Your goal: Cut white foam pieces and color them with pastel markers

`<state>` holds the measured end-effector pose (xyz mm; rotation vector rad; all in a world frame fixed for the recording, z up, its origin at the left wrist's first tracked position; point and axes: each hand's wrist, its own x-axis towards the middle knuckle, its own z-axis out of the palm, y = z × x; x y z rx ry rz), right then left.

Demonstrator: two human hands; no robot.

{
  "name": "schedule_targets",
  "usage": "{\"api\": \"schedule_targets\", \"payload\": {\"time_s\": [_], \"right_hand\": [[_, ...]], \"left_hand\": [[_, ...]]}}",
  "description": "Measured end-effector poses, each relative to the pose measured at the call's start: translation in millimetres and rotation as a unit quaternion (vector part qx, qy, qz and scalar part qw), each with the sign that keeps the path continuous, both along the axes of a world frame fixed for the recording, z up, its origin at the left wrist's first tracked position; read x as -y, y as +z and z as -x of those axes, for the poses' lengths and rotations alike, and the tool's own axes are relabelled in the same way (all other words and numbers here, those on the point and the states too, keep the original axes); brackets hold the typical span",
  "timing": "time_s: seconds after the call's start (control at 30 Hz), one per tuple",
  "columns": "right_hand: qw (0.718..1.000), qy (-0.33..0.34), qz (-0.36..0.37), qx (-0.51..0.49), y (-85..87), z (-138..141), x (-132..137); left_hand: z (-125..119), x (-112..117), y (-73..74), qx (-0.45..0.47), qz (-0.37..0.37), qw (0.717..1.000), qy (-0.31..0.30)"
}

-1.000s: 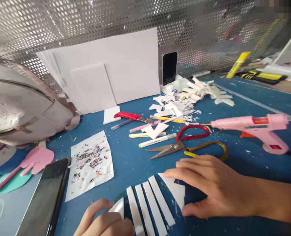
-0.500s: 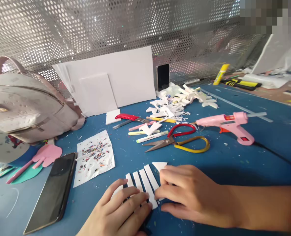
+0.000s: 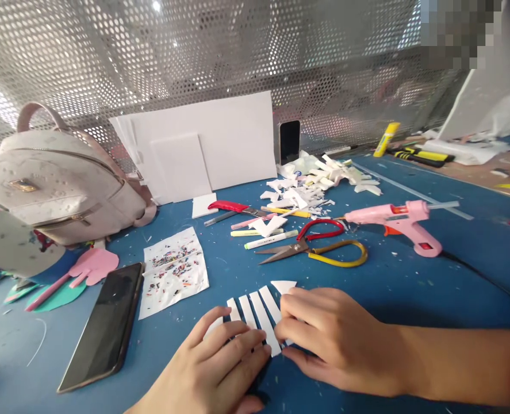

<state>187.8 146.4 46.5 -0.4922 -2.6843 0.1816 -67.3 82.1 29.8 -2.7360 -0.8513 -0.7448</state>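
Several white foam strips (image 3: 260, 313) lie side by side on the blue table (image 3: 401, 287) close in front of me. My left hand (image 3: 218, 368) rests with its fingers stretched flat over the near ends of the strips. My right hand (image 3: 336, 339) lies on the right side of the strips, fingers curled and pressed against the rightmost strip and a white triangular offcut (image 3: 284, 286). Both hands hide the near ends of the strips.
Scissors with a red and a yellow handle (image 3: 310, 250) and a pink glue gun (image 3: 395, 221) lie beyond the strips. A black phone (image 3: 103, 328) and a sheet with confetti bits (image 3: 172, 270) are at left. A beige backpack (image 3: 60, 184), white boards (image 3: 203, 149) and foam scraps (image 3: 315, 178) stand behind.
My left hand came forward and laid its fingers over the strips. My right hand slid left from the triangular piece onto the strips' right side. The view lifted and pulled back.
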Motion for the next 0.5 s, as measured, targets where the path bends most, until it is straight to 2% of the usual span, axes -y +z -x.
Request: {"api": "schedule_targets", "payload": {"time_s": [0.27, 0.37, 0.5], "right_hand": [[0.999, 0.022, -0.039, 0.027, -1.4, 0, 0], [0.999, 0.029, -0.005, 0.014, 4.7, 0, -2], [0.998, 0.013, 0.052, -0.016, 21.2, 6, -14]], "left_hand": [[2, -1, -0.6, -0.001, -0.007, 1.000, -0.004], [2, 0, -0.2, 0.000, 0.002, 1.000, -0.007], [2, 1, 0.8, -0.003, 0.016, 1.000, -0.009]]}}
